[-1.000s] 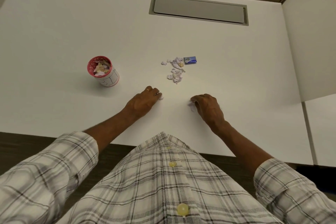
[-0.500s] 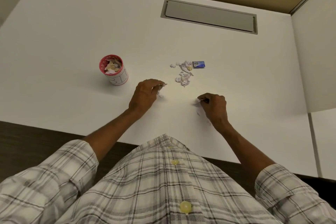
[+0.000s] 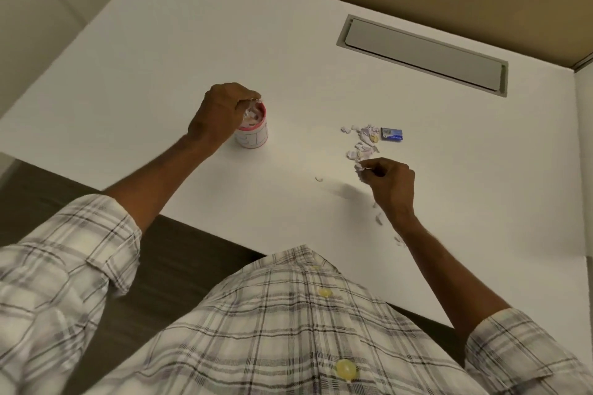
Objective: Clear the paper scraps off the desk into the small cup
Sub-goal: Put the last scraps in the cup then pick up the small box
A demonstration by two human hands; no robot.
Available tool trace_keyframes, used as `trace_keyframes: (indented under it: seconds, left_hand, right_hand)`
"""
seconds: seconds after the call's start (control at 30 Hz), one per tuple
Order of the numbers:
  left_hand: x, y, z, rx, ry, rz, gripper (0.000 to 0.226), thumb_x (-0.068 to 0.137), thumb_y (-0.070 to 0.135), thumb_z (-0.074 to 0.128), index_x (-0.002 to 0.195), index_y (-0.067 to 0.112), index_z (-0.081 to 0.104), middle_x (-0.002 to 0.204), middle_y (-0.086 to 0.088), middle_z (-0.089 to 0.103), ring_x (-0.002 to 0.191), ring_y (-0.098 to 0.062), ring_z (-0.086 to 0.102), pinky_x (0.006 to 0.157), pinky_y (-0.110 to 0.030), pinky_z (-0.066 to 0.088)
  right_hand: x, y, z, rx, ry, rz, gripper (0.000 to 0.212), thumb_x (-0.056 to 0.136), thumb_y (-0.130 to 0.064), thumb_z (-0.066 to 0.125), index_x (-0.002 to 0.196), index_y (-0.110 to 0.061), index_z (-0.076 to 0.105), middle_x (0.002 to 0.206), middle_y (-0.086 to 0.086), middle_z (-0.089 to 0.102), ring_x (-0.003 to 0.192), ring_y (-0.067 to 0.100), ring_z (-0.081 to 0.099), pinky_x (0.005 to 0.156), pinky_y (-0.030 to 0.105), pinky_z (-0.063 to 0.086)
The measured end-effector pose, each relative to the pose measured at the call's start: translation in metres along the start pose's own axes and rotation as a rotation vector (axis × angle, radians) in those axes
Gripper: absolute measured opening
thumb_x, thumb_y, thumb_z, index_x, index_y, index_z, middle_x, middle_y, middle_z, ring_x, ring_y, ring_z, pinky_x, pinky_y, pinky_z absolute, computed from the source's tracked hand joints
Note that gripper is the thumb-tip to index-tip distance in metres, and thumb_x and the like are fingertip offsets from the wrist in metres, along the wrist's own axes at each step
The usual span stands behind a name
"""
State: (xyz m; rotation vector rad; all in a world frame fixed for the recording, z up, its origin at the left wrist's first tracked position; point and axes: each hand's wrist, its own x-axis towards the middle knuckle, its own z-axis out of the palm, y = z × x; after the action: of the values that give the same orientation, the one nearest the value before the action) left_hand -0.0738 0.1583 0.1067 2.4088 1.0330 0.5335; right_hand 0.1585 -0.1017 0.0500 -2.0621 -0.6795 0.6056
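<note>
Left hand [image 3: 221, 112], right hand [image 3: 390, 181] pinch scraps [image 3: 360, 167] — left above cup [image 3: 253, 138] rim.

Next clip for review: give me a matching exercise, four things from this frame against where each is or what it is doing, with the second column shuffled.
Column one
1. left hand
2. right hand
3. small cup
4. blue packet

Column two
A. lies on the desk at the right end of the scrap pile
B. pinches a paper scrap on the near side of the pile
C. stands upright with scraps inside
D. hovers over the cup's mouth, fingers curled

Pairs: 1-D, 2-B, 3-C, 4-A
</note>
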Motion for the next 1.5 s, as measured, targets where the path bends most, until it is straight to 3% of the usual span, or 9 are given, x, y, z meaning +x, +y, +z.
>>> trace_keyframes:
  seconds: [0.1, 0.27, 0.53, 0.63, 0.77, 0.9, 1.1, 1.23, 1.5]
  left_hand:
    - [0.005, -0.01, -0.002, -0.022, -0.096, -0.035, 0.032, 0.09, 0.003, 0.056, 0.112, 0.014, 0.076, 0.113, -0.005, 0.074, 0.107, -0.018, 0.067, 0.092, -0.025, 0.051]
    - [0.011, -0.016, 0.0, -0.065, -0.145, -0.097, 0.034, 0.087, 0.007, 0.063, 0.118, 0.018, 0.073, 0.119, -0.002, 0.072, 0.113, -0.015, 0.066, 0.096, -0.022, 0.049]
    - [0.011, -0.026, -0.003, -0.084, -0.101, -0.067, 0.032, 0.084, 0.018, 0.074, 0.117, 0.018, 0.072, 0.105, -0.002, 0.076, 0.099, -0.016, 0.07, 0.088, -0.023, 0.053]
    - [0.009, -0.03, -0.006, -0.115, -0.057, -0.082, 0.034, 0.086, 0.013, 0.07, 0.12, 0.018, 0.07, 0.101, -0.002, 0.076, 0.093, -0.013, 0.069, 0.088, -0.027, 0.056]
    - [0.007, -0.034, -0.007, -0.179, -0.004, -0.127, 0.045, 0.091, 0.008, 0.064, 0.134, 0.023, 0.059, 0.096, 0.001, 0.075, 0.087, -0.008, 0.067, 0.079, -0.014, 0.05]
    - [0.004, -0.041, -0.01, -0.223, 0.011, -0.165, 0.053, 0.093, 0.007, 0.062, 0.142, 0.023, 0.05, 0.101, 0.0, 0.074, 0.095, -0.01, 0.067, 0.081, -0.01, 0.045]
    - [0.006, -0.05, -0.014, -0.198, 0.068, -0.175, 0.058, 0.09, 0.004, 0.062, 0.143, 0.024, 0.048, 0.106, 0.002, 0.074, 0.095, -0.01, 0.068, 0.085, -0.02, 0.051]
    - [0.008, -0.054, -0.01, -0.217, 0.021, -0.184, 0.058, 0.087, 0.011, 0.068, 0.14, 0.024, 0.05, 0.103, 0.005, 0.074, 0.094, -0.006, 0.067, 0.081, -0.014, 0.047]
    - [0.009, -0.055, -0.005, -0.22, -0.01, -0.183, 0.058, 0.088, 0.01, 0.07, 0.141, 0.022, 0.05, 0.103, 0.003, 0.074, 0.093, -0.004, 0.065, 0.08, -0.015, 0.046]
  right_hand:
    - [0.002, -0.02, 0.007, 0.047, -0.039, -0.049, 0.009, 0.085, -0.016, 0.079, 0.085, -0.025, 0.079, 0.076, -0.004, 0.078, 0.076, 0.015, 0.077, 0.074, 0.022, 0.056]
    - [0.01, -0.058, 0.026, 0.087, -0.125, -0.114, 0.008, 0.085, -0.012, 0.079, 0.093, -0.01, 0.081, 0.082, 0.005, 0.079, 0.079, 0.021, 0.076, 0.072, 0.019, 0.057]
    - [0.036, -0.13, 0.081, 0.057, -0.172, -0.237, 0.01, 0.081, -0.005, 0.077, 0.09, -0.008, 0.079, 0.076, 0.008, 0.078, 0.074, 0.025, 0.075, 0.075, 0.045, 0.062]
    - [0.045, -0.149, 0.108, 0.03, -0.187, -0.269, 0.011, 0.081, -0.008, 0.079, 0.091, -0.009, 0.073, 0.075, 0.006, 0.077, 0.069, 0.019, 0.075, 0.072, 0.041, 0.063]
    - [0.057, -0.164, 0.139, -0.082, -0.207, -0.328, 0.013, 0.082, -0.002, 0.074, 0.09, -0.009, 0.068, 0.08, -0.004, 0.071, 0.072, 0.01, 0.069, 0.069, 0.031, 0.059]
    - [0.062, -0.172, 0.163, -0.161, -0.239, -0.349, 0.014, 0.081, 0.004, 0.064, 0.088, -0.007, 0.07, 0.082, 0.002, 0.071, 0.075, 0.018, 0.067, 0.067, 0.031, 0.055]
    - [0.064, -0.179, 0.181, -0.239, -0.36, -0.338, 0.02, 0.081, -0.003, 0.073, 0.101, -0.006, 0.074, 0.1, 0.008, 0.076, 0.093, 0.023, 0.071, 0.084, 0.037, 0.061]
    - [0.064, -0.183, 0.186, -0.334, -0.422, -0.334, 0.023, 0.088, -0.011, 0.07, 0.111, -0.008, 0.075, 0.111, 0.01, 0.075, 0.102, 0.024, 0.071, 0.092, 0.039, 0.06]
    - [0.066, -0.178, 0.177, -0.304, -0.267, -0.349, 0.011, 0.084, -0.001, 0.073, 0.094, -0.005, 0.075, 0.094, 0.009, 0.075, 0.084, 0.022, 0.071, 0.079, 0.039, 0.062]
